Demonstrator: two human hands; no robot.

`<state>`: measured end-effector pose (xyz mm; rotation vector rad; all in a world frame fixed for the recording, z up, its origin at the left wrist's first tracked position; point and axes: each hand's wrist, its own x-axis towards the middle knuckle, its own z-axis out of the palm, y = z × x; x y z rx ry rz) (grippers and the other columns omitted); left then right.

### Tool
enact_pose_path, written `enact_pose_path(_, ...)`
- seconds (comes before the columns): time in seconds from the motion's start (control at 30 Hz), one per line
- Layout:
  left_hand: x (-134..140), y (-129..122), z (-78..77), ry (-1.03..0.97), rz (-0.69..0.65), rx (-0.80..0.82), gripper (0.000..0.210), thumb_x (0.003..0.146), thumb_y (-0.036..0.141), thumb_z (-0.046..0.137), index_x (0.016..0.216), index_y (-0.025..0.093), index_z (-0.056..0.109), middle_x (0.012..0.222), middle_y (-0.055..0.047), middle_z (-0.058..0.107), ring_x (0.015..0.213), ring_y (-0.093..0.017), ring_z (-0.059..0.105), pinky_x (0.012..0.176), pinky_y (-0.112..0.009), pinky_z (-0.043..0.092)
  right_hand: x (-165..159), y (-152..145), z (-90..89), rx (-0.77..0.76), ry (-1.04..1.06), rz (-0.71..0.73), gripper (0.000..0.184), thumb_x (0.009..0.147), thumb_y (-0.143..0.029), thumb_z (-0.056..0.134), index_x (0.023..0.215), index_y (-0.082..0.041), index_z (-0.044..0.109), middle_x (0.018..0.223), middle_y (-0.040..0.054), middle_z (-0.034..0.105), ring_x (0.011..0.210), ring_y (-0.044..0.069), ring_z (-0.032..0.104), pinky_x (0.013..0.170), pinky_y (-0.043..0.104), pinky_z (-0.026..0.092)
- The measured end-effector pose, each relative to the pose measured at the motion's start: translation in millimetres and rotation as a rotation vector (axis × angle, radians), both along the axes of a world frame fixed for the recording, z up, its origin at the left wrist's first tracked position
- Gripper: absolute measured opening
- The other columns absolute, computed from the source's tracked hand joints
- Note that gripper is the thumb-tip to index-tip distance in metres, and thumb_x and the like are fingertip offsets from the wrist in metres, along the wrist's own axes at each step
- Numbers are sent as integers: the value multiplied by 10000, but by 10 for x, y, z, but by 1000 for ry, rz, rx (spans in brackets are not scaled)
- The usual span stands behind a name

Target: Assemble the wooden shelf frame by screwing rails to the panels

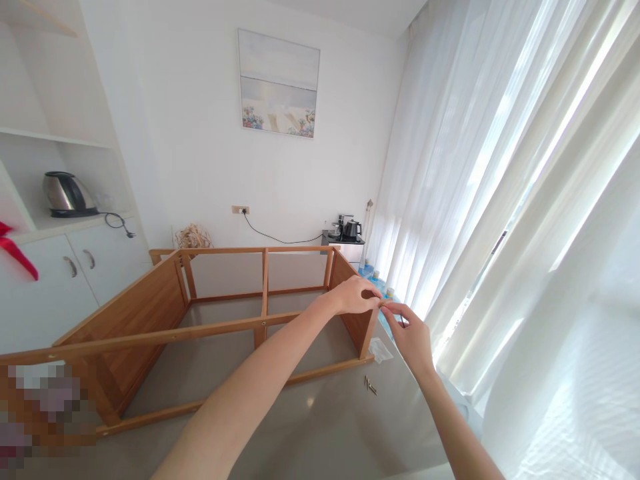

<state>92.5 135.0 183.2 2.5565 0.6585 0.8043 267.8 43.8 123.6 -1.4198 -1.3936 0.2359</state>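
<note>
A wooden shelf frame lies on its side on the table, with slatted rails and solid end panels. At its right near corner, my left hand rests over the end panel, thumb and fingers closed about the corner. My right hand meets it there, fingers pinched around a thin dark rod that looks like a hex key. Whatever sits between the fingertips is mostly hidden. Below the hands lie several screws and a clear plastic bag.
Beneath the frame is a grey glossy tabletop. A blurred-out person is at the lower left. White curtains hang close on the right, near water bottles. A kettle stands on the left cabinet.
</note>
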Motion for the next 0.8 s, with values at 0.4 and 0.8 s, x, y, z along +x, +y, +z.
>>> enact_pose_path(0.4,-8,-158,79,148,100,155,263,903,358,503,1072,264,681,1126,-10,707,1054,-214,630,891,-308,501,4,56,30,-33,93,107,416,869,-611,584,921,-225,729,922,56,756,927,257,673,859,386,484)
enact_pose_path(0.8,4,-242,128,308,87,305,337,978,281,360,1182,353,618,1149,-7,643,1131,-217,571,840,-324,518,29,10,0,-56,-31,102,420,922,-602,493,994,-243,697,889,42,747,750,205,642,645,312,475)
